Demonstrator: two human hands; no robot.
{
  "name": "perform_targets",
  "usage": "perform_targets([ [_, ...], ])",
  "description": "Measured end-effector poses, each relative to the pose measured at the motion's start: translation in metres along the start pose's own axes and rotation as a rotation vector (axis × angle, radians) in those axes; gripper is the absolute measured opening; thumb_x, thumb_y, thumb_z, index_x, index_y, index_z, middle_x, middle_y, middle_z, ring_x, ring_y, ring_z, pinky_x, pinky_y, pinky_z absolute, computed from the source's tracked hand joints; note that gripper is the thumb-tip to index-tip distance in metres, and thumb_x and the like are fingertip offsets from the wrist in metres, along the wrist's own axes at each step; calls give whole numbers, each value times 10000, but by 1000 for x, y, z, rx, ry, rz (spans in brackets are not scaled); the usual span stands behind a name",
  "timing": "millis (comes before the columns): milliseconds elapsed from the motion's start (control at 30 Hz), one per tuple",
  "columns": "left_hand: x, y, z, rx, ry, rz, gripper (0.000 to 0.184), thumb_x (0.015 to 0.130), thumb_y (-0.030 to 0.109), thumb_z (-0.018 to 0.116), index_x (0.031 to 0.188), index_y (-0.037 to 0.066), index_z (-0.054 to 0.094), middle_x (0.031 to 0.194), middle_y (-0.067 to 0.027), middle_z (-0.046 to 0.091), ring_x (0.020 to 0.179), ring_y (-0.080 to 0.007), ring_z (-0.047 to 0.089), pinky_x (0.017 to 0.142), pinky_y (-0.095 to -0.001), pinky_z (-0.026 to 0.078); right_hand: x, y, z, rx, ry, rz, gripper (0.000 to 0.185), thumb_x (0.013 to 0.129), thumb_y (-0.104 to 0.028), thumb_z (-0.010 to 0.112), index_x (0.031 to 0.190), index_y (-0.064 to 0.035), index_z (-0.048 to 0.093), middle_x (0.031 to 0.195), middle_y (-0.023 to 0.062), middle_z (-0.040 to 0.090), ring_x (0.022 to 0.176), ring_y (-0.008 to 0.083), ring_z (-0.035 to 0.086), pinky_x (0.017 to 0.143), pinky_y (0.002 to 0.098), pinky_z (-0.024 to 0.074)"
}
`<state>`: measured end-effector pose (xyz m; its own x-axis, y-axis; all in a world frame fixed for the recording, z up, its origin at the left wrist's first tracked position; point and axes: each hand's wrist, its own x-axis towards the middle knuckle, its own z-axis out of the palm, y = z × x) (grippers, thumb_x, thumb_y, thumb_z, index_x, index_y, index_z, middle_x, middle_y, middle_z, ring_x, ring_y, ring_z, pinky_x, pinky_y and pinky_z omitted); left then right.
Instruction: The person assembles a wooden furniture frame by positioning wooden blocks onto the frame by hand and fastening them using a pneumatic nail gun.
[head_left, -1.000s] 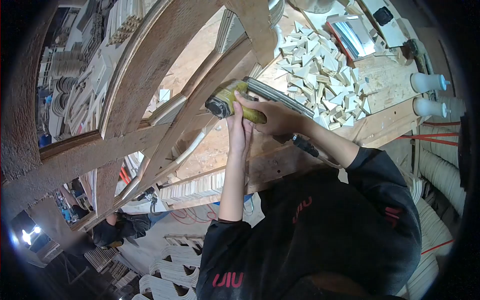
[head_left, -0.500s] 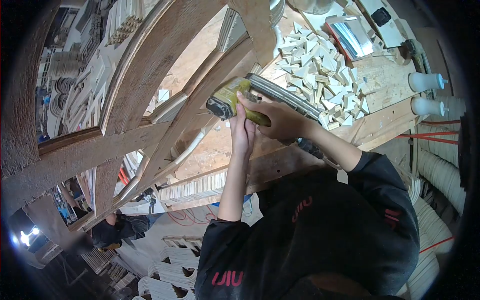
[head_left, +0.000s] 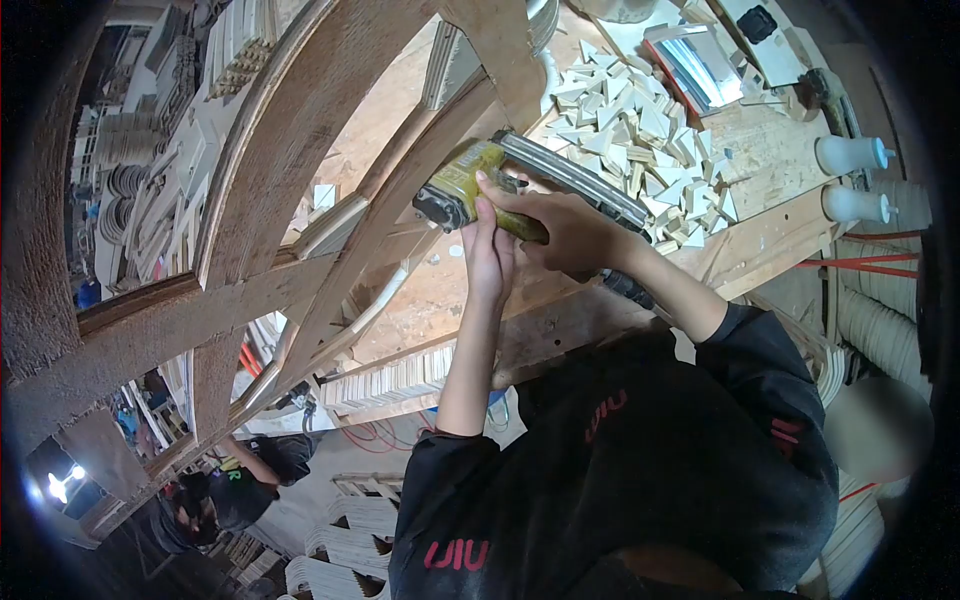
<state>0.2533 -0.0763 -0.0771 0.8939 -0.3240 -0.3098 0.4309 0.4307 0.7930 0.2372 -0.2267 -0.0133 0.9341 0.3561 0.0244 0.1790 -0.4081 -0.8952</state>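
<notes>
My right hand (head_left: pixel 575 232) is wrapped around the handle of a yellow-green nail gun (head_left: pixel 466 176), which has a long grey magazine (head_left: pixel 575 175) and a black cap at its head end. My left hand (head_left: pixel 488 255) is closed against the underside of the gun, thumb up near its head; part of its fingers is hidden behind the tool. Just left of the gun, a large plywood frame (head_left: pixel 270 140) with curved ribs stands over the workbench (head_left: pixel 440 315). Small angled wood blocks (head_left: pixel 345 222) sit in corners of the frame. The nail gun's tip is hidden from view.
Triangular wood blocks (head_left: pixel 640 130) lie heaped on the bench, beside a red-edged box (head_left: pixel 690 75). Two white bottles (head_left: pixel 850 157) and a hammer (head_left: pixel 825 90) are at the right. Stacked wood strips (head_left: pixel 390 385) line the near edge. A co-worker (head_left: pixel 240 490) is at lower left.
The nail gun has shifted slightly, with its magazine end lower, and both hands moved with it. The co-worker at lower left has changed posture. A blurred round shape has appeared at right.
</notes>
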Motion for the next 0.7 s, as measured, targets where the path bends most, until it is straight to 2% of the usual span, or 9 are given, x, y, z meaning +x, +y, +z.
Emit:
perform_targets([
  [100, 2, -4, 2, -287, -47, -9, 483, 937, 270, 400, 1313, 6, 250, 1259, -137, 403, 1154, -218, 428, 973, -349, 352, -1, 6, 3, 9, 28, -40, 744, 675, -84, 542, 1366, -184, 286, 700, 138, 529, 600, 249, 520, 606, 334, 425],
  [167, -2, 1, 6, -186, 29, -32, 490, 935, 272, 404, 1320, 18, 239, 1268, -132, 394, 1158, -222, 425, 975, -350, 353, -1, 3, 1, 18, 3, -9, 742, 678, -74, 541, 1367, -180, 285, 703, 140, 529, 592, 249, 514, 601, 330, 423],
  [400, -3, -2, 6, -275, -38, -13, 502, 929, 265, 428, 1342, 75, 216, 1299, -121, 360, 1159, -224, 426, 952, -347, 372, -3, 5, 3, -14, -3, -24, 741, 700, -41, 529, 1377, -177, 258, 747, 163, 548, 604, 254, 525, 614, 328, 430],
  [467, -15, -3, -6, 496, -115, 163, 513, 928, 259, 435, 1347, 80, 200, 1286, -119, 380, 1092, -224, 480, 906, -333, 399, -5, -1, -3, -8, -58, 17, 767, 691, -15, 536, 1382, -181, 246, 797, 182, 553, 626, 242, 539, 624, 333, 435],
  [533, -34, -2, -15, 1026, -157, 285, 494, 922, 261, 448, 1330, 77, 238, 1213, -115, 448, 982, -212, 537, 836, -316, 429, -15, -17, -17, -8, -140, 104, 800, 683, -33, 580, 1385, -178, 225, 873, 198, 559, 724, 268, 575, 674, 351, 445],
  [567, -48, -2, -19, 1174, -164, 316, 472, 917, 267, 457, 1310, 72, 283, 1146, -113, 505, 904, -199, 566, 788, -305, 446, -23, -23, -21, -10, -189, 146, 818, 679, -42, 603, 1387, -176, 215, 911, 206, 563, 773, 281, 592, 699, 360, 450],
  [600, -67, 1, -24, 1248, -139, 299, 440, 909, 272, 470, 1274, 68, 333, 1067, -112, 547, 834, -201, 584, 743, -306, 457, -35, -21, -25, 111, -188, 80, 885, 653, 8, 595, 1404, -163, 160, 923, 184, 560, 771, 166, 547, 726, 285, 451],
  [667, -113, 10, -31, 1317, -59, 213, 375, 888, 281, 498, 1185, 61, 440, 900, -111, 614, 703, -219, 609, 655, -318, 475, -52, -24, -32, 102, -199, -39, 920, 634, 25, 586, 1410, -148, 124, 1002, 157, 549, 788, 143, 504, 757, 245, 431],
  [700, -136, 12, -34, 1305, -1, 142, 344, 876, 285, 514, 1133, 57, 496, 810, -111, 640, 641, -235, 616, 613, -329, 482, -61, -28, -35, 163, -246, -27, 931, 626, 33, 580, 1412, -142, 114, 1048, 143, 535, 801, 134, 493, 769, 233, 422],
])
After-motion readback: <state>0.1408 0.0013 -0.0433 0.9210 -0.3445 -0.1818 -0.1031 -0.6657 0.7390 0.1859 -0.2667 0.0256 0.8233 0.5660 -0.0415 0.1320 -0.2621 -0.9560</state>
